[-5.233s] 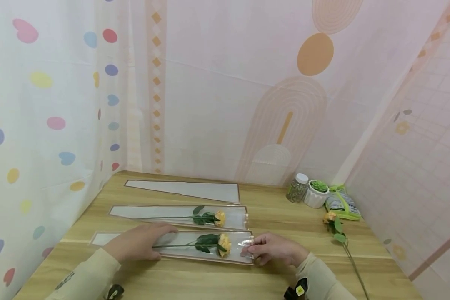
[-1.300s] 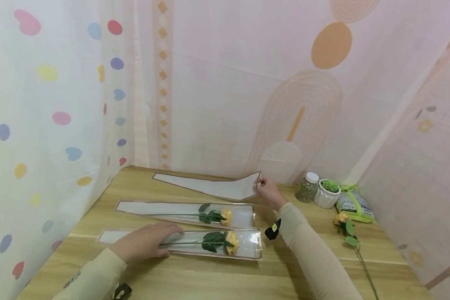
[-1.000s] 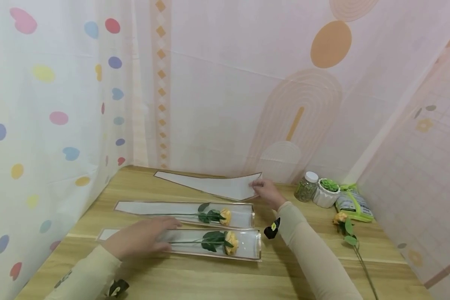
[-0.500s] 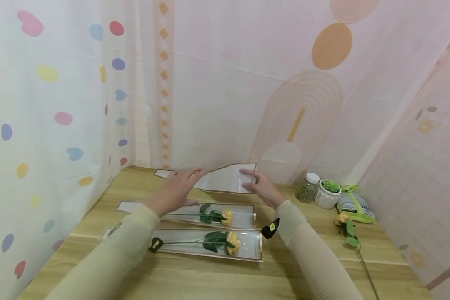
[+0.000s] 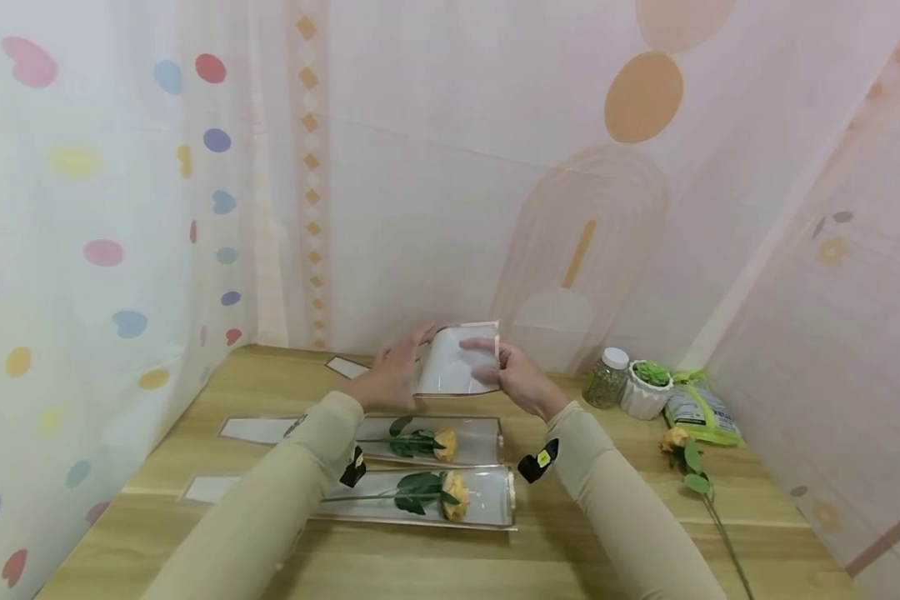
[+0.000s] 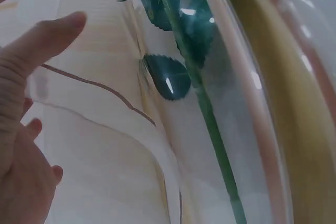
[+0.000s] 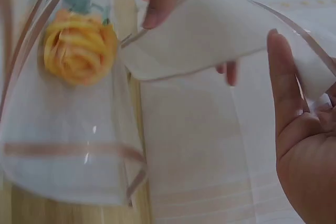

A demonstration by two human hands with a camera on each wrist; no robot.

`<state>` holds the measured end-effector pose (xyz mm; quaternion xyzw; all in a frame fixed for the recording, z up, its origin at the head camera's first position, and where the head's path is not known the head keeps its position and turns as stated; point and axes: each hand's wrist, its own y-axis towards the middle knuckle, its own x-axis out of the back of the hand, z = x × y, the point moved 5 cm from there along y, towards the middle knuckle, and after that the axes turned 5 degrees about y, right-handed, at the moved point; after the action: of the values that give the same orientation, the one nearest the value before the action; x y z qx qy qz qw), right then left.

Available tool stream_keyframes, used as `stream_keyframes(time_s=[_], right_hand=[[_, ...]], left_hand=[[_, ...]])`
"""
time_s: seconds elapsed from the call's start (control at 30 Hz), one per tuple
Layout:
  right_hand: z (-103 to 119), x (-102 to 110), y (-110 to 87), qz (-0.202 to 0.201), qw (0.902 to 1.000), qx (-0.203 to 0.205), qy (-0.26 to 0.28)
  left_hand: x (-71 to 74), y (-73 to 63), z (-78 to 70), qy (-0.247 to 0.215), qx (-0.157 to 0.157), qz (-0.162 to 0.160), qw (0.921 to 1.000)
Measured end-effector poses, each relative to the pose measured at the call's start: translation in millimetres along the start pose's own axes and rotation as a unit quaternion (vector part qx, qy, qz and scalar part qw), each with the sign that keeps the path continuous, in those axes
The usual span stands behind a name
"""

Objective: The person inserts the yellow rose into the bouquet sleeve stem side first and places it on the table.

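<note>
In the head view, an unfilled flower sleeve (image 5: 457,362), whitish with a brown border, is raised at its wide end near the table's back. My left hand (image 5: 396,373) holds it midway; the right wrist view shows that thumb (image 7: 153,13) and fingers on opposite sides of the bent film. At the mouth, my right hand (image 5: 523,377) grips the edge, some fingers showing through the film. Two more sleeves lie in front, each with a yellow rose inside: the middle rose (image 5: 444,444) and the front rose (image 5: 454,495). My left forearm covers part of both.
A loose rose (image 5: 675,439) with a long stem lies on the right of the wooden table (image 5: 420,567). Behind it stand a lidded jar (image 5: 606,379), a succulent in a white pot (image 5: 647,390) and a green-and-grey packet (image 5: 701,412). A patterned curtain (image 5: 420,167) hangs behind.
My right hand has gone from the front sleeve's mouth to the back sleeve, lifting its wide end. My left hand has left the front sleeve and moved up to the back one, which is now bent.
</note>
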<state>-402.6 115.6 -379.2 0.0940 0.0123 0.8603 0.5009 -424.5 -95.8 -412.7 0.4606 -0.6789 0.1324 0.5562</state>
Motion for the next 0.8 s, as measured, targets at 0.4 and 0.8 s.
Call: stream_keyframes(time_s=[0.4,0.8], right_hand=[[-3,20,-0.5,-0.042,0.9936,0.018,-0.104],[-11,29,-3.8,-0.067,0.9923,0.015,-0.103]], left_hand=[[30.2,-11.5,41.1,0.238,0.019,-0.01,0.971],[57.2,-42.1,69.4,0.278,0.036,-0.049,0.9587]])
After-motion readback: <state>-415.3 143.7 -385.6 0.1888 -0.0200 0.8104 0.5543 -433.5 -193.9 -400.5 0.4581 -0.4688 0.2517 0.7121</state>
